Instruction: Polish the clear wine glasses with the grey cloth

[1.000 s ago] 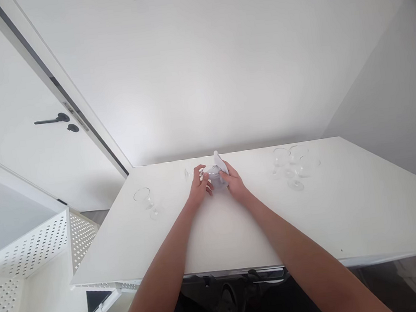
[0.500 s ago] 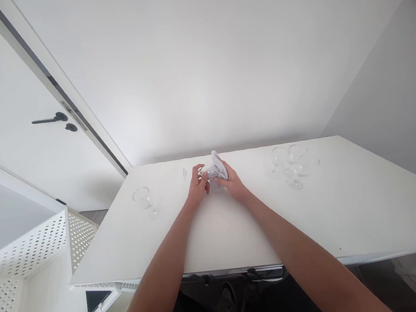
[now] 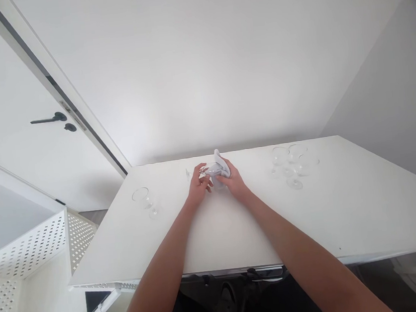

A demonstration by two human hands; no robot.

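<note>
Above the middle of the white table, my left hand [image 3: 198, 184] is closed round a clear stemmed glass [image 3: 211, 169], which lies sideways with its foot to the left. My right hand [image 3: 234, 178] grips a pale grey cloth [image 3: 222, 165] at the mouth of the glass. Part of the cloth seems tucked into the bowl, and a fold of it sticks up above my right fingers. My fingers hide some of the stem and the rim.
One stemmed glass [image 3: 142, 198] stands on the left of the white table [image 3: 228, 239]. Several more stemmed glasses [image 3: 292, 166] are grouped at the right near the back edge. A wall rises behind the table, and a door with a dark handle [image 3: 53, 117] is at the left.
Both hands have shifted slightly to the right with the glass and the cloth. The glass has turned a little, and the cloth's upper fold has changed shape.
</note>
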